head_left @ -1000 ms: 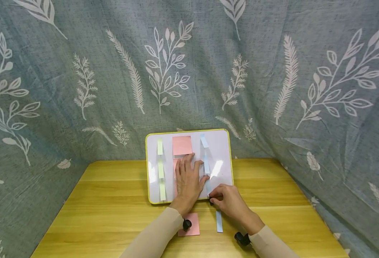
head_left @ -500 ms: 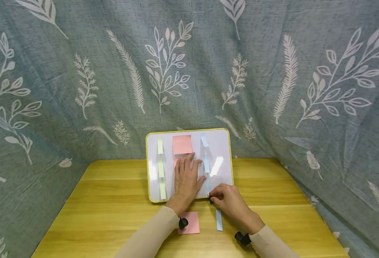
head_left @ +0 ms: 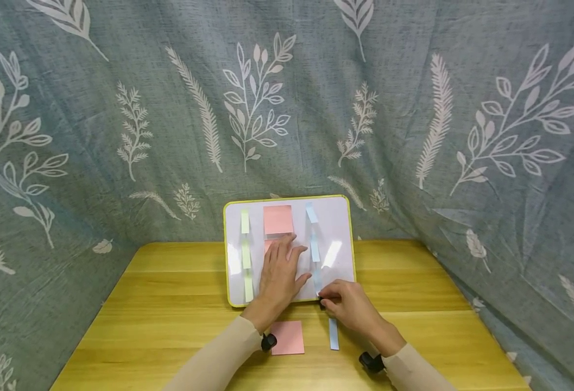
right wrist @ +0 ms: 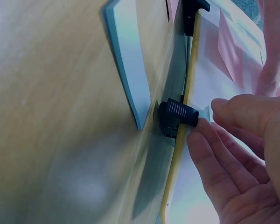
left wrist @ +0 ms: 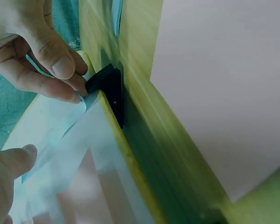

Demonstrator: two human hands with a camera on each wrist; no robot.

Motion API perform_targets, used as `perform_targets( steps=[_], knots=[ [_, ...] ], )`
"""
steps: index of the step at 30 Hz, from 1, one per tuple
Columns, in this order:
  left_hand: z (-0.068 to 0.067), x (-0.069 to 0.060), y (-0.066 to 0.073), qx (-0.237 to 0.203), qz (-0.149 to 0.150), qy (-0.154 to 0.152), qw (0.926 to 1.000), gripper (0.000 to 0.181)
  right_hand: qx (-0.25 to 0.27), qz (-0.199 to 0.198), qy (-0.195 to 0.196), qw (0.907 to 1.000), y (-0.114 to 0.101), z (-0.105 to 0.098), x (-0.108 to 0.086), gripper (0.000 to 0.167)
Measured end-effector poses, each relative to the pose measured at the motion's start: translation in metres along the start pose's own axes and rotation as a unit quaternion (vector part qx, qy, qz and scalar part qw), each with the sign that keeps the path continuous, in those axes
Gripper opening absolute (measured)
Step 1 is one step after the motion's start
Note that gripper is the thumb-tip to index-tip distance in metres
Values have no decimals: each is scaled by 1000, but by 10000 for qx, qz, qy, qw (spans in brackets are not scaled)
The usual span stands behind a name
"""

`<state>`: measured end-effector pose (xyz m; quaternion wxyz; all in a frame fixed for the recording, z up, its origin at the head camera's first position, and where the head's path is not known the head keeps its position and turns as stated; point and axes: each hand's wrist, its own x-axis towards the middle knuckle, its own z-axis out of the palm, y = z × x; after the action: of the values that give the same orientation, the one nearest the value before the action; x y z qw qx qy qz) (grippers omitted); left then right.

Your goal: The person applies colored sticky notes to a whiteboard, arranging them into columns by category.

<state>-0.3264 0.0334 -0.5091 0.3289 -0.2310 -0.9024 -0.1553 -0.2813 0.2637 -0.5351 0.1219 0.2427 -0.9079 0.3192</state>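
Note:
A small whiteboard (head_left: 333,217) with a yellow rim leans at the back of the table. My left hand (head_left: 278,277) lies with spread fingers over its middle, partly covering a column of pink sticky notes (head_left: 278,219). At the lower edge, my right hand (head_left: 352,305) pinches the bottom end of the lowest blue sticky strip (head_left: 317,278), beside a black foot (right wrist: 178,114) of the board. Two more blue strips (head_left: 315,247) stick above it. Green strips (head_left: 245,255) run down the board's left side. Fingertips partly hide the pinched end.
A pink sticky note pad (head_left: 289,338) lies on the wooden table (head_left: 169,326) in front of the board. To its right is a narrow blue sticky strip pad (head_left: 333,334). A patterned curtain (head_left: 287,108) hangs around the table.
My left hand has slid slightly left and down on the board, away from the blue strips. The right hand stays at the lowest blue strip's bottom end.

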Motion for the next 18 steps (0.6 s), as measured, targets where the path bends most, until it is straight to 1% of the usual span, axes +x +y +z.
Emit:
perform_targets(
  steps=[6,9,12,18],
  knots=[
    [-9,-4,-3,-144,252,80,9995,64,-8,-59,37,10000,-2,-4,-3,14],
    [-14,-7,-6,-174,322,104,9993,62,-22,-91,50,9999,-4,-6,-3,14],
    [-20,-10,-8,-253,311,3,9992,60,-18,-63,39,10000,-6,-9,-5,14],
    [-34,-16,-12,-263,154,-350,9989,54,106,3,61,9999,-6,-14,-8,14]
  ],
)
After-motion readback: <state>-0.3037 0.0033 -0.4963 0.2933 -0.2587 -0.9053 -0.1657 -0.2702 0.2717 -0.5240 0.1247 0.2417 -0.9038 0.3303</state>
